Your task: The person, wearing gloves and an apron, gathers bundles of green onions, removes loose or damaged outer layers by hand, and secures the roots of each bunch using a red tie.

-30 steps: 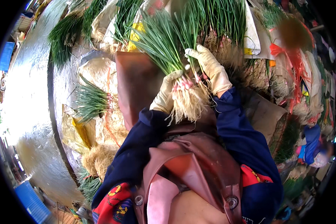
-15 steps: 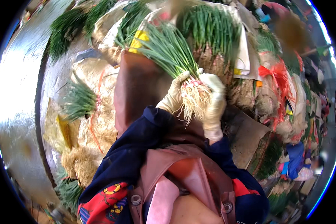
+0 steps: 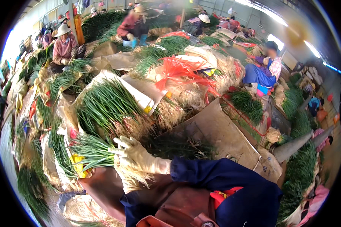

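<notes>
Bunch of green spring onions with pale stringy roots [image 3: 96, 153] now swung low and leftward, leaves pointing left, roots at the gloves.

Right hand in cream glove [image 3: 138, 155] closed over the root end; left hand in cream glove [image 3: 127, 181] beneath, grip unclear, mostly hidden. Half a second back, bunch held upright and centred, so apparently being turned or laid aside. Close ahead: heaped spring onions [image 3: 106, 106], brown cardboard sheet [image 3: 216, 132], red plastic ties [image 3: 178, 72], crowding the space.
</notes>
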### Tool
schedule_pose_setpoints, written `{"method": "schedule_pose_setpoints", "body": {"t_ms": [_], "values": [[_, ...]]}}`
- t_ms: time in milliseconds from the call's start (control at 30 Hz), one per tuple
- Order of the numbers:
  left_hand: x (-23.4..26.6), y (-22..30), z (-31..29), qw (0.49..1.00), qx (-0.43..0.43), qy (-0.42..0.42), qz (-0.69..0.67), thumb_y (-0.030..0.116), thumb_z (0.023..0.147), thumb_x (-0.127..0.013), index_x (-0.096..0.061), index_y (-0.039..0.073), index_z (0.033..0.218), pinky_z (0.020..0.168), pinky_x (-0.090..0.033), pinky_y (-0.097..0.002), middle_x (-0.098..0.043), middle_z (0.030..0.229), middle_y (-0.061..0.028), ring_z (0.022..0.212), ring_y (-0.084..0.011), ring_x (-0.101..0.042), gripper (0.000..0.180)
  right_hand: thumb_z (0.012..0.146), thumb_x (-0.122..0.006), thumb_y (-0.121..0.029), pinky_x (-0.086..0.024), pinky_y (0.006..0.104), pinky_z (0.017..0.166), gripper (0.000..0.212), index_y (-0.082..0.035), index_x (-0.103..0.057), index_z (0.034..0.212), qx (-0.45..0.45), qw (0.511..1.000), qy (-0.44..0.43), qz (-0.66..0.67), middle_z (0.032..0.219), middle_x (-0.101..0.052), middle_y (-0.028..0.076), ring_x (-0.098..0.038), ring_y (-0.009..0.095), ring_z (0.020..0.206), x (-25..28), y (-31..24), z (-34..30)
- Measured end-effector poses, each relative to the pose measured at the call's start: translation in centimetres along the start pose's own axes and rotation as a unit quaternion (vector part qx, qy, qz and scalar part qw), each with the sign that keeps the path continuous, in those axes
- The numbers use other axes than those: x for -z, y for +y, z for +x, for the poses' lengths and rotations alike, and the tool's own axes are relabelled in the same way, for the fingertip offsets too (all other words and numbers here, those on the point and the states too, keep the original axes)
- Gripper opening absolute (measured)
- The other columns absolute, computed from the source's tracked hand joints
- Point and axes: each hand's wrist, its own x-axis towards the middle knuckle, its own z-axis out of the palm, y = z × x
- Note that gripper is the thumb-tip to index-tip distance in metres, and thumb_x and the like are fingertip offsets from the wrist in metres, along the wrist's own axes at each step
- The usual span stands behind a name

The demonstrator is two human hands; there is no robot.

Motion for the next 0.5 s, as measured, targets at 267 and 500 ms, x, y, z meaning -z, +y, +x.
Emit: {"method": "schedule_pose_setpoints", "body": {"t_ms": [267,500], "values": [[-1.0,0.8,0.8,0.994,0.007,0.003,0.106,0.015,0.094,-0.042,-0.047,0.002,0.119,0.088,-0.043,-0.0288,-0.054,0.112,-0.0108,0.103,-0.0201,-0.051,0.029,0.087,-0.04,-0.027,-0.032,0.0344,0.101,0.045,-0.017,-0.046,0.131,0.046,0.995,0.089,-0.009,0.131,-0.047,0.002,-0.041,0.02,0.12,1.7,-3.1,1.4],[0.6,3.8,-4.4,0.952,0.068,0.036,0.295,0.015,0.093,-0.043,-0.048,0.002,0.119,0.087,-0.044,-0.0292,-0.055,0.111,-0.011,0.102,-0.0203,-0.052,0.03,0.093,-0.049,-0.037,-0.045,0.0275,0.082,0.04,-0.006,-0.045,0.119,-0.27,0.551,-0.045,0.788,0.111,-0.055,0.008,-0.054,0.015,0.094,-1.4,0.8,0.1]]}}
